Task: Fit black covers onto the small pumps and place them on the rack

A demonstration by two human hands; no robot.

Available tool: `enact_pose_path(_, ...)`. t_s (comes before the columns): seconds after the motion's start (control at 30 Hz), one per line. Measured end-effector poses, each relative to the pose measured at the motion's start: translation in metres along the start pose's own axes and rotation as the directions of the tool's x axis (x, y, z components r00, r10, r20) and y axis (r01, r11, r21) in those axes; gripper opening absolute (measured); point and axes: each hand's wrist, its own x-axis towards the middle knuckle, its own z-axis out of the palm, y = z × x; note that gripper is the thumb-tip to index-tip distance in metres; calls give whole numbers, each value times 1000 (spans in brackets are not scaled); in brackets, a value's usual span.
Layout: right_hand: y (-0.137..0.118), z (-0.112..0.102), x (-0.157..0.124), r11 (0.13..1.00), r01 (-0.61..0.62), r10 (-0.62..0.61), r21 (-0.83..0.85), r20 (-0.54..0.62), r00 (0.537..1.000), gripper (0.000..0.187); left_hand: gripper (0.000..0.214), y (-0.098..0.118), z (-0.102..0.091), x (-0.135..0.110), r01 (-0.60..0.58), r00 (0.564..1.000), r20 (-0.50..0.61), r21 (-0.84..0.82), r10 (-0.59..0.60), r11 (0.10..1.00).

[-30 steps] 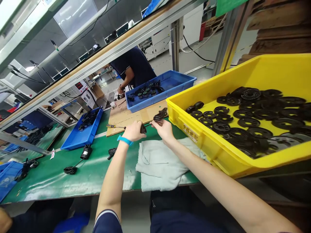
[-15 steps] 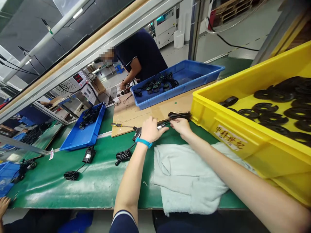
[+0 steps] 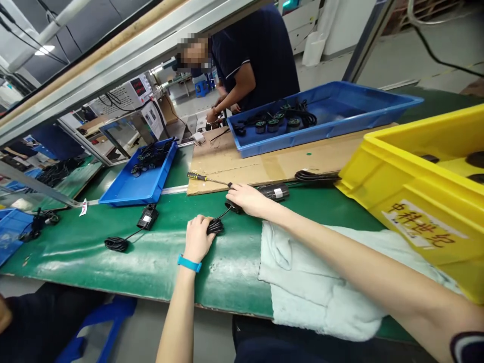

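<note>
Left hand (image 3: 196, 238) and right hand (image 3: 247, 198) have drawn apart since the earlier frame and now work lower on the green mat (image 3: 113, 262), below the cardboard (image 3: 227, 171).

Proceeding left to right, we record a blue bin (image 3: 11, 237) at the edge of view, then a blue tray (image 3: 124, 199) holding tangled black cables. A black adapter (image 3: 147, 217) lies on the mat with its own small coil (image 3: 115, 244) beside it.

The item in hand is a black cord (image 3: 223, 214) running on a slant, up and to the right, from a tight coil (image 3: 215, 227) to a small black unit (image 3: 233, 205). The coil sits on the mat, and the unit lies just above it, near the cardboard edge.

We find the left fingers (image 3: 198, 224) curled narrowly over the coil's left side, touching it. The right fingers (image 3: 238, 189) lie extended to the left across the unit, nearly flat. We cannot tell whether they grip it.

Just beyond, a labelled black cylinder (image 3: 274, 191) lies along the bench, its long axis running left to right. A screwdriver (image 3: 206, 177) rests on the cardboard, and a second blue tray (image 3: 321, 133) holds small round parts. A towel (image 3: 313, 282) and a yellow crate (image 3: 416, 201) complete the right side.
</note>
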Motion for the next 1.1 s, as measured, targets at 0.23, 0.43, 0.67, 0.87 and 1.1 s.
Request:
enact_pose_path(0.23,-10,-27,-13,988,-63,99,141,-268,958,40,20,26,-69,1,-81,927,-371,-319,-46,944)
enact_pose_path(0.43,-59,-51,-70,850,-164,423,500,-463,779,26,51,116,-121,-40,-305,895,-433,-418,108,856)
enact_pose_path(0.67,-70,-54,-168,766,-317,577,559,-383,721,41,74,192,-38,-98,-587,786,-465,-351,408,730)
enact_pose_path(0.87,-40,-67,-211,696,-232,463,679,-178,868,51,60,193,1,-109,-620,772,-283,-535,570,574)
enact_pose_path(1.1,-20,-75,-197,645,-74,195,761,-70,978,72,73,155,11,-31,-355,933,-184,-627,310,694)
